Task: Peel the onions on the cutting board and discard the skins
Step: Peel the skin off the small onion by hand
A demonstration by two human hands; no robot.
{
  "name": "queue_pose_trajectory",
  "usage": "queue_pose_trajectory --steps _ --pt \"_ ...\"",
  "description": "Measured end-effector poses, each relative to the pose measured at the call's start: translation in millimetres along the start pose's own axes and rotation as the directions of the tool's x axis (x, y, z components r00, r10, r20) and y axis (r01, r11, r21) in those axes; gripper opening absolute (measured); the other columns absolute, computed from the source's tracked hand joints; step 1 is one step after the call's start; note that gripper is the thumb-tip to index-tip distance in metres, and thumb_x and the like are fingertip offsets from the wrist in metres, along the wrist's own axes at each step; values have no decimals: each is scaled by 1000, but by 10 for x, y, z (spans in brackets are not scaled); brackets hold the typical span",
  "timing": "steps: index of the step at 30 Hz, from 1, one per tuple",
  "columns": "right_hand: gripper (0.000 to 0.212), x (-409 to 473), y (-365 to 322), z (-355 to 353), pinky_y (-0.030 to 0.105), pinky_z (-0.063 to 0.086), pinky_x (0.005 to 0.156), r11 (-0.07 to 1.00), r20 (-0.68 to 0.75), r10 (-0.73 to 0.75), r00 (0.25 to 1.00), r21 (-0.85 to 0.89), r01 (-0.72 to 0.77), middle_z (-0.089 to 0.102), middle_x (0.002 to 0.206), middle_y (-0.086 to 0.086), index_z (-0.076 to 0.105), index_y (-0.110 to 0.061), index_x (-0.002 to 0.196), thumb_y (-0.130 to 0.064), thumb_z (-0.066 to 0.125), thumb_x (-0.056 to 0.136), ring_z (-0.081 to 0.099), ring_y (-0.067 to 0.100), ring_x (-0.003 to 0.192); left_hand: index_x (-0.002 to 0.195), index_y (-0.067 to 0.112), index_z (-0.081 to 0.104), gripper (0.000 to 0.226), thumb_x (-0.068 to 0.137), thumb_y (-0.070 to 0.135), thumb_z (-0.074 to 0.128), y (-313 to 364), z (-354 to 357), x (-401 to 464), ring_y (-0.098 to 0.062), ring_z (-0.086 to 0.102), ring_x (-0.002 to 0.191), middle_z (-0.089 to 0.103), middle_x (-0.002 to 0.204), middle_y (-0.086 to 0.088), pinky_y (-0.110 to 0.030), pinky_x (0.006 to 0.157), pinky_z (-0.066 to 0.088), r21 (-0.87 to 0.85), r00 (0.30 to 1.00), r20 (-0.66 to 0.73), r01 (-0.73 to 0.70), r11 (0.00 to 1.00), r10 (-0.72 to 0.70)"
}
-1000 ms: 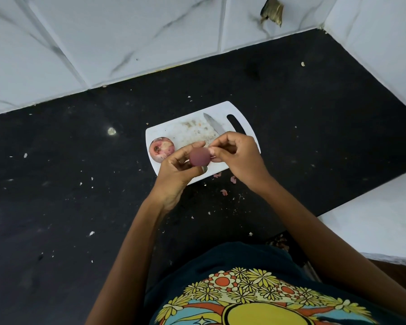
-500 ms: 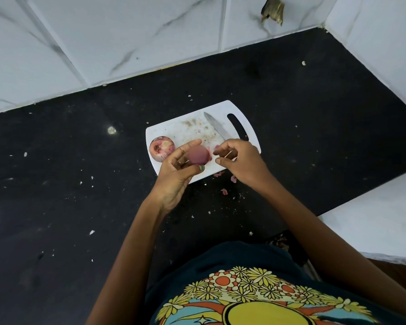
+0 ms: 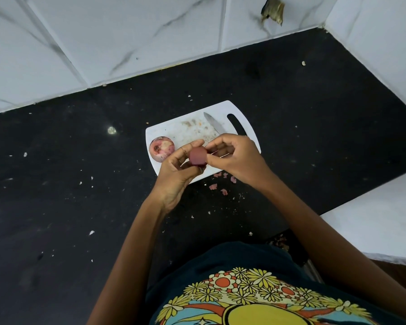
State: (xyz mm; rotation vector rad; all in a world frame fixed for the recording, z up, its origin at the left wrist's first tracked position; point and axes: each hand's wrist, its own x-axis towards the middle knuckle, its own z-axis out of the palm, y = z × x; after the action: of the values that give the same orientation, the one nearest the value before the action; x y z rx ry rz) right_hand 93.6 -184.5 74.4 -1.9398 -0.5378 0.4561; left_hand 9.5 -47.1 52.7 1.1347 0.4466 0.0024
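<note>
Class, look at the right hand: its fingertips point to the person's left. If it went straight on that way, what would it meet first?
The right hand would first meet the purple onion that the left hand holds; its fingertips are already at the onion's side. Whether they quite touch is hard to tell.

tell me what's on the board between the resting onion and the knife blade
Head view: only brownish smears and crumbs on the cutting board between the onion and the knife.
</note>
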Motion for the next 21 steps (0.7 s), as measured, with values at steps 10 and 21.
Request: queue_pose_trajectory --steps 10,21 --pt "4 49 28 -52 23 55 70 996 -102 -54 993 -71 47 70 72 -3 72 -7 79 -8 71 75 64 5 66 109 15 66 61 75 -31 45 18 75 4 -10 67 88 71 99 2 -26 88 54 47 1000 25 -12 999 11" --pt "20 2 20 -28 31 59 72 1000 10 12 1000 -10 -12 73 78 -1 72 -6 86 -16 81 71 71 11 71 111 13 65 51 82 -25 47 -26 27 17 -21 63 103 69 108 -9 -31 93 53 20 999 36 -5 1000 4"
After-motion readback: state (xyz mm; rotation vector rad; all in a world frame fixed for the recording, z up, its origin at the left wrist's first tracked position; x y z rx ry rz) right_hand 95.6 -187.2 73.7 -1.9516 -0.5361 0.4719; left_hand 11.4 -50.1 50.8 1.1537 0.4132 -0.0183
